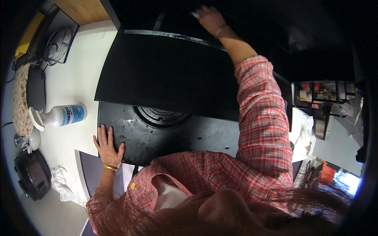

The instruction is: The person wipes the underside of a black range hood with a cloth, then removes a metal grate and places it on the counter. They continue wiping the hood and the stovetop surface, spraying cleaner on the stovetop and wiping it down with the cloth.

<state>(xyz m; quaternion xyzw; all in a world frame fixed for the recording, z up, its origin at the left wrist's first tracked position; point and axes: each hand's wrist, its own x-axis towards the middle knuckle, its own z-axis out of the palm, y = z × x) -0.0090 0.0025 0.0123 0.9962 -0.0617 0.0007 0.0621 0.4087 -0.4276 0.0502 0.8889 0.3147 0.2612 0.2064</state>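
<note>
My left hand [109, 150] lies flat, fingers spread, on the left edge of a black cooktop [174, 141]. The cooktop is wet and smeared, with a round burner [161, 119] partly hidden behind a dark panel. That glossy black panel, seemingly of a range hood [171, 73], slants across the view above the cooktop. My right hand [211, 20] reaches past the panel's upper edge strip [174, 35] into a dark area. It is blurred; a small white patch shows at its fingers, and I cannot tell what it is.
On the white counter at left stand a white spray bottle [69, 115] with a blue label, a crumpled white cloth [62, 183], a dark rounded appliance [34, 175] and a wire rack [57, 45]. At right are a black shelf rack [324, 91] of small items and more white cloth [302, 126].
</note>
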